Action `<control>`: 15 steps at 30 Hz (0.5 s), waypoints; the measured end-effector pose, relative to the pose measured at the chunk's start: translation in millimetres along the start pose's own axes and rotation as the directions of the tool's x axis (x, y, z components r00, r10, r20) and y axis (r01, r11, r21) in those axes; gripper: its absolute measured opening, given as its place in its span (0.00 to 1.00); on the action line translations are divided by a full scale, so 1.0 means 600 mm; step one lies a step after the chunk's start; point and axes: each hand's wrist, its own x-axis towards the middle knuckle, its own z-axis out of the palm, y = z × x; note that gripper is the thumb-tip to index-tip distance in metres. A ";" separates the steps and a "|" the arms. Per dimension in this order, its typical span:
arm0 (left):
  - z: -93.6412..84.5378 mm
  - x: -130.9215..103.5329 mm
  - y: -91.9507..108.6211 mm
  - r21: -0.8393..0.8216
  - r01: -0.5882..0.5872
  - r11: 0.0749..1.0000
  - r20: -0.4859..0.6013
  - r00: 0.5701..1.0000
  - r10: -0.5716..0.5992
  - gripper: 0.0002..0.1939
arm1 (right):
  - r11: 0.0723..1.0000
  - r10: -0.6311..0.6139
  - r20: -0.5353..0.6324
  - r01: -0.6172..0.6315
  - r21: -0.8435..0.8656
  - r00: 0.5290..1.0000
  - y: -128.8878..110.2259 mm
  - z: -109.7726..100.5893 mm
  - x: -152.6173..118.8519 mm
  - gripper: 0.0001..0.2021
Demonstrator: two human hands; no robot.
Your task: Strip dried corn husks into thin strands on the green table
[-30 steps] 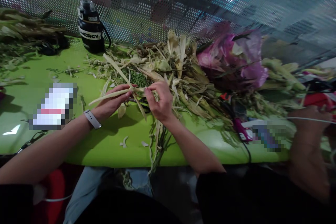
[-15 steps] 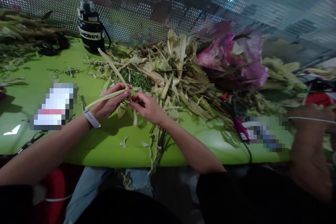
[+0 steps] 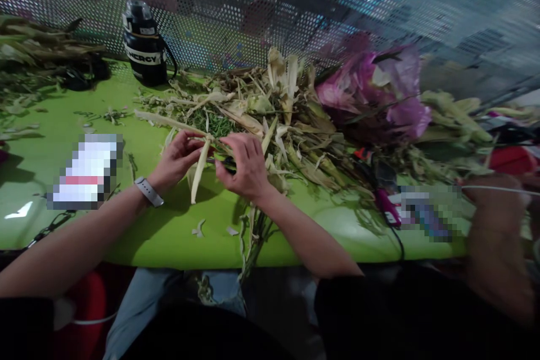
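Pale strips of husk (image 3: 199,169) cross at a small knot-like spot between my two hands. My left hand (image 3: 179,158), with a white band on its wrist, pinches them from the left. Fingers of my right hand (image 3: 247,166) are bent around the right side of the strips, and a small dark object partly shows under them; its shape is hard to tell. One strip points left over the green table (image 3: 169,242), another hangs down toward it. Just behind my hands lies a heap of dry husks (image 3: 248,115) with thin green stems.
A black bottle (image 3: 145,59) stands at the back left, a phone (image 3: 86,171) lies at left. Right of the heap are a pink plastic bag (image 3: 405,90), another blurred device (image 3: 430,216) and a person's arm (image 3: 493,230). A perforated screen (image 3: 211,5) rises behind.
The strips have turned: the one that pointed up left lies lower, and another now hangs down. My right hand has shifted slightly up and right, with its back raised.
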 end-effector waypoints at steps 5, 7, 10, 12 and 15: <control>0.002 -0.003 -0.006 0.071 -0.008 0.997 0.038 0.999 0.005 0.18 | 0.981 -0.187 -0.037 0.185 -0.049 0.982 -0.010 0.000 -0.007 0.18; 0.003 -0.006 -0.006 0.119 -0.004 0.993 0.064 0.998 -0.004 0.18 | 0.978 -0.206 -0.082 0.203 -0.037 0.975 -0.010 -0.003 -0.008 0.18; 0.002 -0.009 -0.007 0.233 -0.077 0.969 0.144 0.989 0.044 0.14 | 0.972 -0.233 -0.057 0.235 0.026 0.971 -0.009 -0.009 -0.009 0.18; 0.000 -0.010 -0.008 0.313 -0.172 0.934 0.189 0.975 0.116 0.14 | 0.958 -0.276 -0.027 0.277 0.076 0.961 -0.007 -0.011 -0.009 0.18; -0.003 -0.009 -0.007 0.428 -0.301 0.852 0.260 0.944 0.202 0.12 | 0.943 -0.291 -0.070 0.299 0.146 0.954 -0.005 -0.012 -0.005 0.18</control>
